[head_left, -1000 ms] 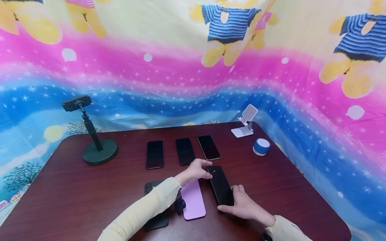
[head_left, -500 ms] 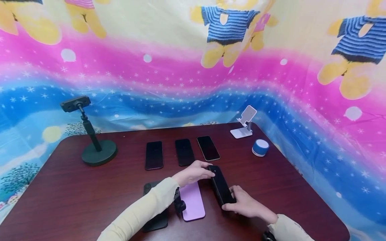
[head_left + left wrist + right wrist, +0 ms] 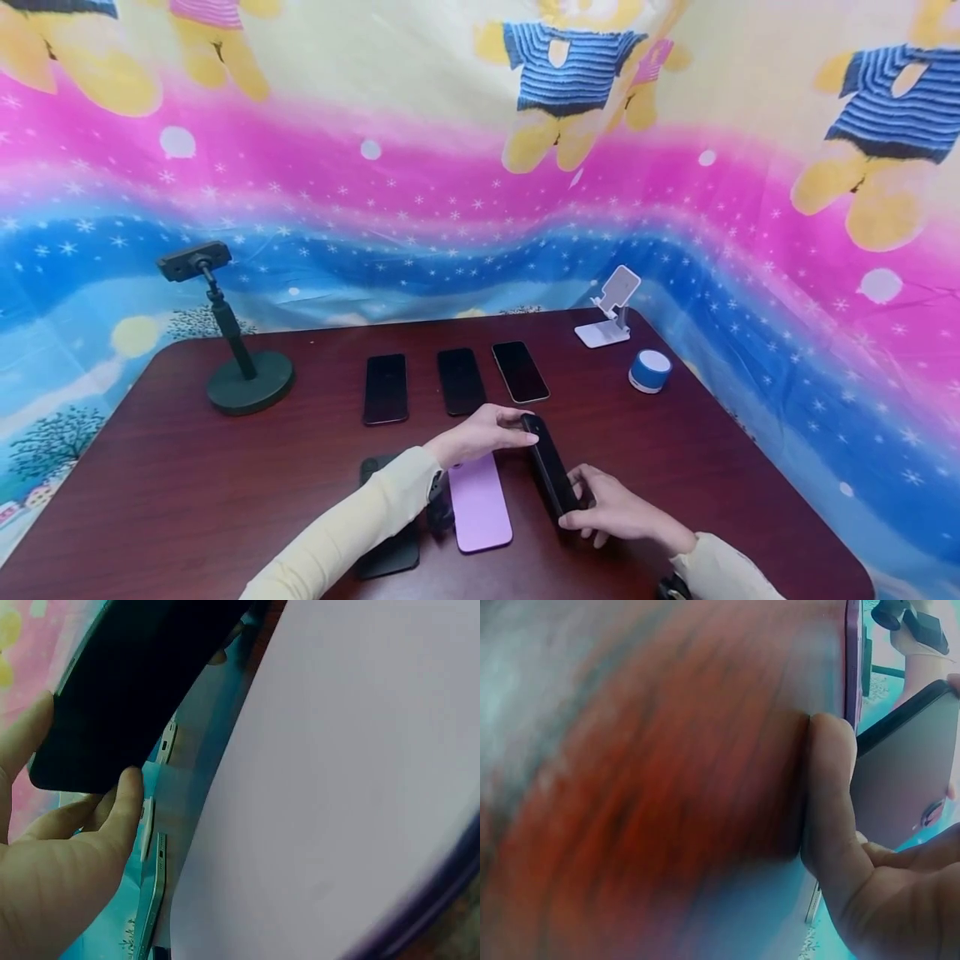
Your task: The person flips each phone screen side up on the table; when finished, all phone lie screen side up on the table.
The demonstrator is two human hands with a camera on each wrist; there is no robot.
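A black phone (image 3: 551, 471) is held by both hands, tipped onto its side so that a long edge shows in the head view. At its far end, my left hand (image 3: 483, 435) pinches it between thumb and fingers. My right hand (image 3: 611, 506) grips the near end, thumb along the lower corner. In the left wrist view the phone's dark face (image 3: 127, 690) sits between the fingers; the right wrist view shows its greyish side (image 3: 904, 769) behind the thumb. A lilac phone (image 3: 482, 508) lies on the table just left of the held one, partly behind the left wrist.
Another black phone (image 3: 390, 550) lies under the left forearm. Three dark phones, among them a light-rimmed one (image 3: 521, 371), lie in a row farther back. A dark green phone stand (image 3: 251, 383) is at left; a white phone stand (image 3: 603, 332) and blue-and-white cylinder (image 3: 649, 372) stand at right.
The black phone has turned from mostly face-up to more on its edge, and shifted slightly right. Both hands have turned with it, still gripping its ends.
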